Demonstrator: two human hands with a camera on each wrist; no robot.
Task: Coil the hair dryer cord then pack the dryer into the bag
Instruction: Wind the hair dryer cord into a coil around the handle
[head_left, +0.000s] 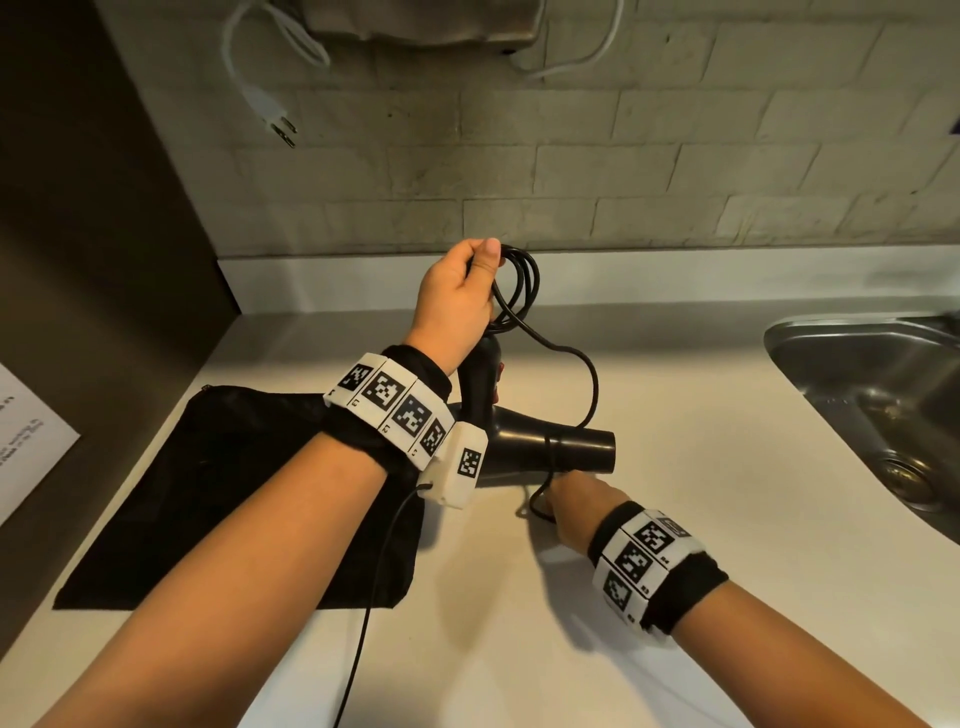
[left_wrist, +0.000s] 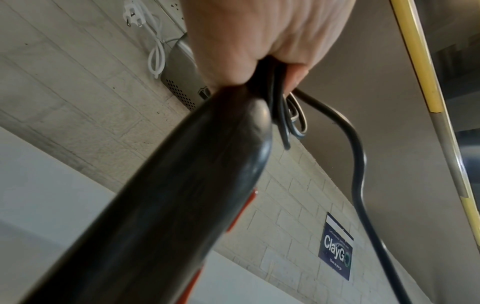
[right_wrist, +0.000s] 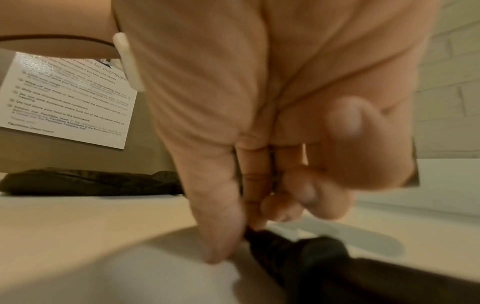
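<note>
Black cord (head_left: 519, 280) loops sit bunched in the curled fingers (left_wrist: 296, 76) of the left hand (head_left: 457, 296), raised above the worktop (head_left: 675, 415). Right hand (head_left: 571, 512) fingers (right_wrist: 218, 216) pinch the cord's plug end low on the worktop. The black dryer (head_left: 550, 444) lies between them, beside the flat black bag (head_left: 218, 493).

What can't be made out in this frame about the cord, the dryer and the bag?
- Cord end: in the head view the right hand covers it; in the right wrist view it is blurred, so the plug is unclear.
- Loop count: the left hand bunches the loops.
- Hair dryer rear: the left wrist and its band hide it in the head view.
- Bag opening: the left forearm covers part of it.
</note>
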